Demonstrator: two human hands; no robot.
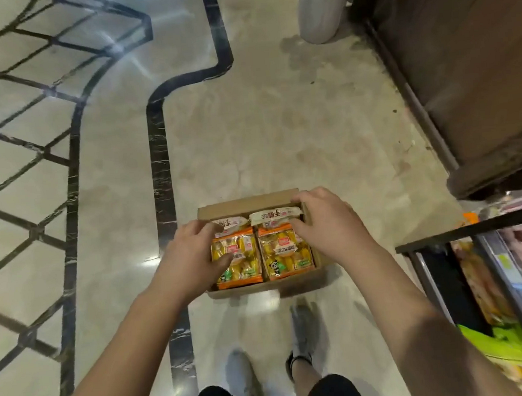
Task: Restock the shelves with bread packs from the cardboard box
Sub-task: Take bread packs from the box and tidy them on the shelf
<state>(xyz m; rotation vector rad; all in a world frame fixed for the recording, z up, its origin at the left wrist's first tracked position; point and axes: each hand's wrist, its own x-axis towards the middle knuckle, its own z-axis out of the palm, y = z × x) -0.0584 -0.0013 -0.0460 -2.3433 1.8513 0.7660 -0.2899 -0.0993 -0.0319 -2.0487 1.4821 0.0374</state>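
Observation:
An open cardboard box [244, 203] stands on the floor in front of my feet. Inside lie two orange and yellow bread packs side by side, the left pack [241, 262] and the right pack [286, 255], with white packs [273, 216] behind them. My left hand [192, 254] grips the left pack, thumb on its front and fingers curled over its top edge. My right hand [327, 224] reaches over the box's right side, fingers curled on the top of the right pack.
A shelf unit [462, 232] with packaged goods stands at the right, its dark rail near my right forearm. A brown wooden counter [469, 81] rises at the far right. The marble floor [247, 120] has black inlay lines. My two shoes [304, 328] are below the box.

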